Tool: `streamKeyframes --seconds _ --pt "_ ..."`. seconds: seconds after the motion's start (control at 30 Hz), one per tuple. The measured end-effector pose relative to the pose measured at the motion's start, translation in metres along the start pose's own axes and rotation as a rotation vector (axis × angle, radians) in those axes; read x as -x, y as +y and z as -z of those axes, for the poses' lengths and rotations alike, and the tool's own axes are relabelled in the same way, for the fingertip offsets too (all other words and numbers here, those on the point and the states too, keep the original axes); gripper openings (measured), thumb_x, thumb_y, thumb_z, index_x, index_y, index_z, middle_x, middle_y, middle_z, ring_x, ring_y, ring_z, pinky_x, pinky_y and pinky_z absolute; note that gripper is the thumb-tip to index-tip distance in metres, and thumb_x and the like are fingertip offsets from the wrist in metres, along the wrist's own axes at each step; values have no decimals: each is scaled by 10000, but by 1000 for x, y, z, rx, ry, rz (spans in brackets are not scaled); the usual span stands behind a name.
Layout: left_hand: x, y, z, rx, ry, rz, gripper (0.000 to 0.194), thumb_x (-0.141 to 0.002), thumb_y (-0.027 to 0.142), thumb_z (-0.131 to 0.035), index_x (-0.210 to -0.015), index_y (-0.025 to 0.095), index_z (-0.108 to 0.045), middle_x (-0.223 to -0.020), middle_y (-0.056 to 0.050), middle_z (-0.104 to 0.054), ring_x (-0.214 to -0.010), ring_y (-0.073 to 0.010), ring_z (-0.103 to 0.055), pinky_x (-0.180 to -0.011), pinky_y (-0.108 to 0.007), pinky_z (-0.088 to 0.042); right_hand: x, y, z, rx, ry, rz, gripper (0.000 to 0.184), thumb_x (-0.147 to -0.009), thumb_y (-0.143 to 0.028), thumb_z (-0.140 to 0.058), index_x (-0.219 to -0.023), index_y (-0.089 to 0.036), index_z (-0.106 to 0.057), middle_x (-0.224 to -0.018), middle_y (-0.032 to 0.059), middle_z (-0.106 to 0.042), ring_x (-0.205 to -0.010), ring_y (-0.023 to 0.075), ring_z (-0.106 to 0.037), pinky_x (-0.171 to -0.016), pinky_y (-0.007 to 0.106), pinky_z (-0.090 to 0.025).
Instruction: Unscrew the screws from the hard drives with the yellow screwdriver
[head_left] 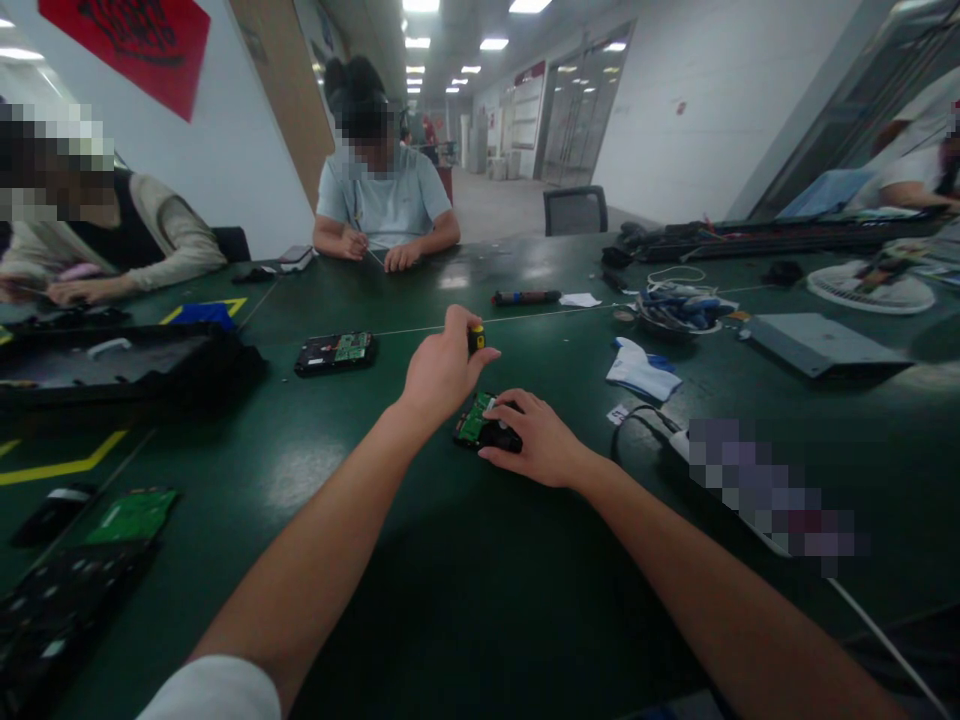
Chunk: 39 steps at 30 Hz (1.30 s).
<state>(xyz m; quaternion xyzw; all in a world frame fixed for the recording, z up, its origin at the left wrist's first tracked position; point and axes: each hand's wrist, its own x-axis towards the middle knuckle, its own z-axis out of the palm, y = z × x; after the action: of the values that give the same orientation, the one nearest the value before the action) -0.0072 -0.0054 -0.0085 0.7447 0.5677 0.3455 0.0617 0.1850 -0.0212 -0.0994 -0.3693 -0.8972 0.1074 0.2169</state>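
My left hand (441, 365) is closed around a short yellow-and-black handle, seemingly a screwdriver (478, 338); its shaft does not show. It is held above the far side of a hard drive (472, 425), whose green circuit board faces up. My right hand (536, 440) grips that drive from the right, with thumb and fingers on its black casing, partly covering it. The drive lies on the dark green table (360, 480). A second hard drive (335, 353), also with a green board, rests farther off to the left.
At left are a black tray (112, 365) and a green circuit board (131, 515). To the right lie a white glove (641, 370), a bowl of blue items (682, 305), a grey metal box (825, 343) and a power strip (750, 515). A person (390, 200) sits opposite.
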Motion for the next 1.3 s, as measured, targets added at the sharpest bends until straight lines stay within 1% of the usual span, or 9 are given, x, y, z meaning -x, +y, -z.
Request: streamKeyframes --seconds 0.13,0.27,0.43,0.6,0.77,0.9,1.03,1.13,1.3 --pt "-1 -2 2 17 15 -118 259 -942 185 -680 -1187 221 -606 -1165 -92 -730 -1033 -228 -711 -948 -386 -546 0 0 0 3 -6 -6 512 -911 -511 -751 -1304 -199 -649 -1371 173 -567 -1260 361 -567 -1070 568 -478" --pt "-1 -2 1 -96 46 -155 308 -969 113 -585 -1245 230 -654 -1296 -105 -696 -1168 -239 -677 -1005 -389 -533 0 0 1 2 -4 -2 496 -911 -513 -746 -1299 -219 -650 -1368 165 -570 -1244 356 -573 -1059 574 -484" --pt "1 2 -1 -221 -30 -71 360 -1009 252 -609 -1358 194 -541 -1250 -147 -737 -1156 -292 -707 -967 -412 -540 0 1 0 -2 0 -1 500 -912 -522 -744 -1296 -216 -652 -1358 164 -566 -1252 356 -569 -1068 568 -479" --pt "2 3 1 -112 -8 21 418 -953 357 -712 -1273 181 -507 -1153 -155 -744 -1048 -297 -736 -885 -405 -558 0 1 -1 6 5 6 506 -913 -516 -746 -1304 -210 -649 -1354 166 -567 -1240 351 -576 -1058 560 -484" --pt "0 0 4 62 4 -111 265 -936 178 -678 -1177 237 -587 -1147 -65 -737 -1039 -221 -715 -951 -384 -555 1 1 -1 0 15 12 493 -907 -502 -755 -1300 -224 -649 -1358 163 -572 -1236 352 -582 -1054 563 -485" --pt "-1 2 5 -13 29 -132 281 -944 93 -593 -1187 225 -645 -1271 -102 -713 -1135 -241 -690 -1008 -410 -542 1 1 -1 2 8 4 487 -908 -505 -754 -1296 -228 -652 -1363 162 -572 -1242 353 -580 -1056 562 -487" --pt "0 4 4 -122 -23 -32 312 -982 217 -629 -1289 186 -581 -1224 -152 -741 -1138 -301 -709 -984 -455 -545 0 0 -1 -1 2 1 506 -907 -505 -757 -1299 -202 -653 -1365 168 -570 -1254 356 -571 -1066 559 -482" --pt "0 2 1 -91 -9 25 406 -955 312 -701 -1289 169 -521 -1163 -167 -747 -1080 -316 -729 -932 -458 -560 0 0 0 -1 -4 -2 501 -910 -508 -753 -1302 -213 -654 -1364 162 -569 -1257 356 -570 -1073 565 -477" --pt "0 0 1 50 3 -59 324 -938 254 -713 -1212 220 -544 -1114 -102 -740 -1023 -254 -728 -926 -415 -562 0 -1 1 0 -12 -14 510 -909 -516 -751 -1304 -210 -654 -1375 168 -562 -1263 359 -568 -1069 568 -479"
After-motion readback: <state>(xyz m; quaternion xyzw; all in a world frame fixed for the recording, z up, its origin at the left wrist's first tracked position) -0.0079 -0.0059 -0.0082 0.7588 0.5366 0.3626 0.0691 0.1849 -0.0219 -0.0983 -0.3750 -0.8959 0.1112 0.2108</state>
